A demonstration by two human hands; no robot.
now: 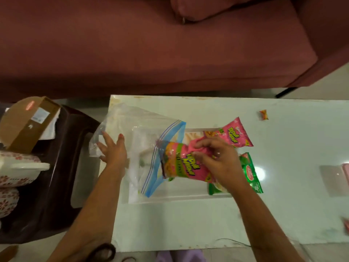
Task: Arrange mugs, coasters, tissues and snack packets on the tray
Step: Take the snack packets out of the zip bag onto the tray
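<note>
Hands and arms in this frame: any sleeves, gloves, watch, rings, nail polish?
Left forearm and right forearm are bare to the frame's edge: no sleeves, gloves, watch or bracelet show. Left hand nails look painted red, clearest on the thumb. Right hand is blurred; rings or polish cannot be told.

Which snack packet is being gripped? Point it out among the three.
The pink packet sticking out of the zip bag's mouth; the right hand grips it. The other pink packet and the green packet lie ungripped.

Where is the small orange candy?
In the head view the orange candy lies alone on the white table, up and right of the far pink packet.
</note>
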